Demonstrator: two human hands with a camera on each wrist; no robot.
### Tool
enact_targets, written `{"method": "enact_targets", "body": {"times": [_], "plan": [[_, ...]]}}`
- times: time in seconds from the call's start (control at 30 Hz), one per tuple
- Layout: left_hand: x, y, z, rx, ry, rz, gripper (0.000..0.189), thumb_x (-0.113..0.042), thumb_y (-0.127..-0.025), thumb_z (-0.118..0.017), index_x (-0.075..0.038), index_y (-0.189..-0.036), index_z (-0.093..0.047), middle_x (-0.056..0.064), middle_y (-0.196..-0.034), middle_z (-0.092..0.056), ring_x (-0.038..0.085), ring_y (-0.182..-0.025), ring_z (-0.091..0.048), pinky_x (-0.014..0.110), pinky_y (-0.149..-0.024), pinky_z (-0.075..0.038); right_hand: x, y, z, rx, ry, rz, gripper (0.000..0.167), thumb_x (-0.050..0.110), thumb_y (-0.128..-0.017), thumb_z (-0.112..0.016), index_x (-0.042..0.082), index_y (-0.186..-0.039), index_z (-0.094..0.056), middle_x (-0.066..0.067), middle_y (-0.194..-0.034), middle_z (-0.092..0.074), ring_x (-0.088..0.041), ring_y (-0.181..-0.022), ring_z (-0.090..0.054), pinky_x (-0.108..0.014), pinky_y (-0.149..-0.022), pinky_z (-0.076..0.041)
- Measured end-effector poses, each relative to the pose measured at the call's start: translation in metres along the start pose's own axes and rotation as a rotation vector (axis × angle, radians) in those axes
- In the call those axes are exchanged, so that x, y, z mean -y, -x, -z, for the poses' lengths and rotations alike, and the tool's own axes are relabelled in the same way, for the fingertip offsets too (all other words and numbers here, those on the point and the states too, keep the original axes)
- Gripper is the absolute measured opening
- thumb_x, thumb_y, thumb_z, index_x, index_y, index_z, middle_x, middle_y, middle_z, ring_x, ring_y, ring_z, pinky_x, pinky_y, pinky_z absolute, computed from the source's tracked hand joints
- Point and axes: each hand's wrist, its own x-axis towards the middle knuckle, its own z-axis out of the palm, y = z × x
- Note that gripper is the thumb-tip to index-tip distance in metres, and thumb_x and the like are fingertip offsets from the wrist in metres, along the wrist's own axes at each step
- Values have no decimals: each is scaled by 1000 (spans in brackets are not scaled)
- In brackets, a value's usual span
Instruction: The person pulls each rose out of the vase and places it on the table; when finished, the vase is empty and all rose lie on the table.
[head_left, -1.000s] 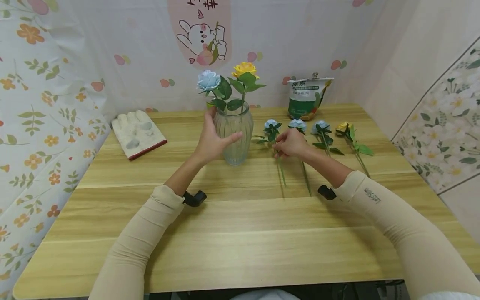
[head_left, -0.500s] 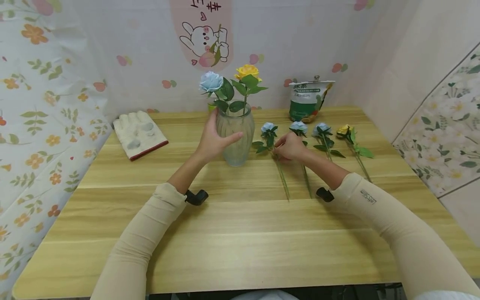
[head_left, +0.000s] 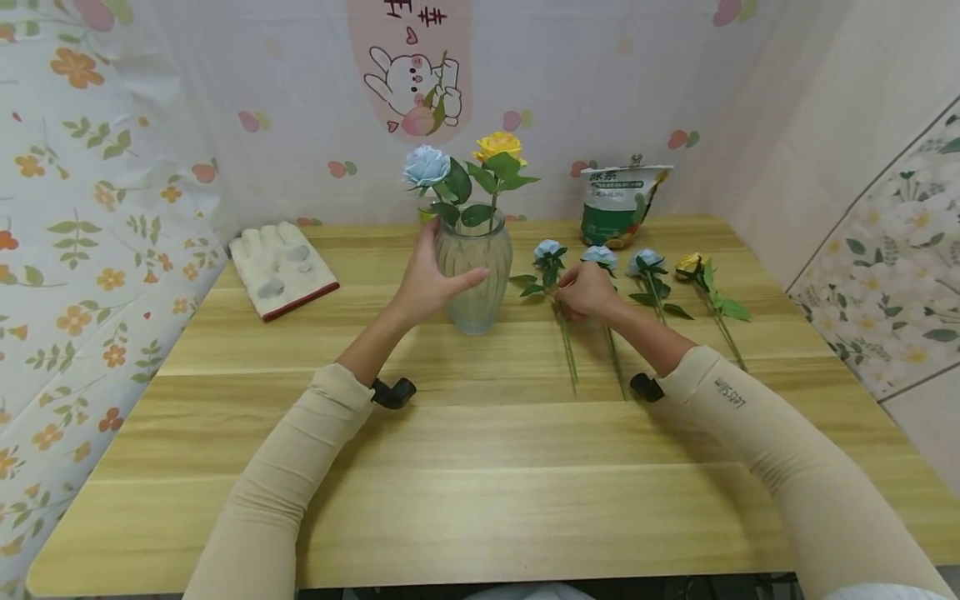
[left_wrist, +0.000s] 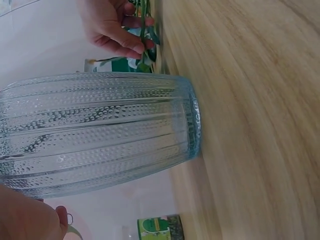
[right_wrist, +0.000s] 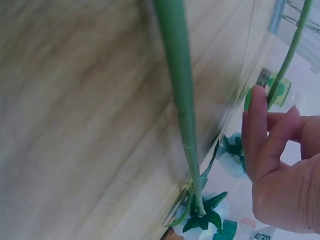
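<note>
**Tip and tangle risk**

Your left hand [head_left: 437,279] grips the clear ribbed-glass vase [head_left: 476,308] on the pale wooden table [head_left: 450,492]; your right hand [head_left: 587,290] pinches the green stem [head_left: 567,350] of a leafy pale-blue rose [head_left: 548,249] to its right. In lifting, the leaves [head_left: 530,289] could snag the neighbouring long-stemmed blue rose [head_left: 600,256], and a bump might tip the vase if your left hold is slack. Your left hand's far side is hidden behind the vase; whether the pinched rose is off the table is hard to tell. The small green-labelled jar [left_wrist: 160,228] is cut off in the left wrist view.
</note>
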Motion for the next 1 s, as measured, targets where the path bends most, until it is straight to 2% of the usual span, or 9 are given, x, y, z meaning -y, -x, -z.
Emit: {"method": "enact_targets", "body": {"times": [0.23, 0.33, 0.43, 0.6, 0.67, 0.73, 0.8, 0.87, 1.0], "plan": [[2, 0, -4, 14, 29, 9, 99, -22, -84, -79, -8, -155, -11, 12, -156, -24, 24, -144, -26, 44, -118, -18, -5, 0, 0, 20, 46, 31, 25, 9, -94, -62, -8, -112, -67, -20, -79, -72, -20, -54, -66, -33, -55, -56], [-1, -1, -4, 13, 23, 21, 99, -18, -85, -78, -7, -155, -9, 14, -157, -22, 26, -144, -25, 45, -119, -17, -5, 1, 2, 13, 105, 54, 29, 10, -94, -61, -9, -115, -66, -21, -82, -73, -21, -56, -69, -37, -62, -58], [-12, 2, -5, 11, 31, 28, 98, -16, -85, -77, -4, -154, -9, 16, -156, -22, 28, -144, -25, 45, -119, -17, -2, 4, 6, -11, 200, 69, 34, 14, -95, -60, -8, -121, -64, -21, -89, -73, -25, -65, -71, -44, -73, -58], [-3, 1, -8, -12, 30, 1, 97, -23, -83, -79, -8, -153, -13, 13, -154, -26, 23, -141, -29, 42, -117, -20, 18, 19, 13, -60, 315, 150, 33, 21, -96, -61, -4, -117, -68, -20, -97, -72, -28, -71, -68, -40, -59, -54], [3, -1, -8, -24, 21, 0, 98, -27, -82, -80, -10, -153, -15, 11, -153, -28, 21, -140, -30, 42, -117, -22, 34, 28, 15, -75, 289, 213, 30, 22, -96, -63, -1, -112, -71, -17, -95, -73, -26, -72, -68, -39, -58, -53], [1, 0, -7, -28, 14, 8, 98, -30, -82, -80, -10, -153, -16, 9, -153, -29, 20, -140, -31, 46, -117, -21, 50, 36, 16, -82, 229, 270, 28, 24, -95, -64, 1, -108, -73, -15, -98, -73, -26, -80, -69, -43, -68, -55], [0, 0, -6, -28, 3, 24, 99, -33, -81, -81, -12, -153, -16, 6, -154, -30, 19, -142, -29, 54, -118, -10, 65, 41, 16, -89, 133, 306, 27, 24, -95, -64, 2, -108, -73, -13, -100, -72, -25, -80, -68, -43, -72, -55], [-3, 0, -4, -20, -14, 46, 100, -36, -81, -80, -13, -154, -17, 4, -156, -30, 18, -144, -27, 62, -115, 1, 79, 45, 14, -102, 20, 325, 28, 23, -96, -64, 2, -111, -72, -13, -104, -72, -24, -77, -69, -40, -70, -56], [-9, -1, 0, -9, -47, 74, 100, -38, -81, -80, -13, -154, -17, 5, -157, -30, 19, -145, -25, 65, -111, 6, 103, 47, 10, -185, -166, 372, 30, 24, -97, -62, 2, -117, -71, -12, -112, -69, -21, -72, -70, -30, -61, -54]]}}
